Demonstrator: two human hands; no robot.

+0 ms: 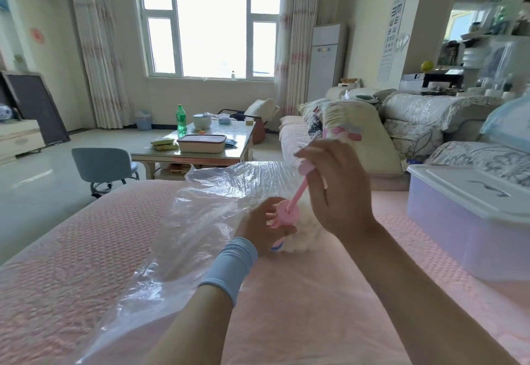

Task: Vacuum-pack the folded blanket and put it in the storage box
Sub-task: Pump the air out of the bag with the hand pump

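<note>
1. Head view: the right hand has its grip closed round the top handle of a pink hand pump, with the rod drawn up out of the barrel.
2. Lower down, the left hand, a pale blue cuff at its wrist, grips the pump's barrel and holds it down against the bag.
3. Under the pump lies a clear plastic bag, loose and crinkled. The white blanket is bunched inside it just below the hands, which hide most of it.
4. Bag and blanket rest on the pink bed. The storage box, its lid on, stands at the bed's right side, near the bag but apart from it.
5. Handling, as I judge it:
   - The blanket looks soft and light.
   - The film is thin and slippery and could tear or slide off the pump, so the barrel wants steadying at its base.
   - Once the air is out, the pack should be firmer. It is best lifted with both hands under its sides, not by the slack film.
   - The box lid has to come off first.
</note>
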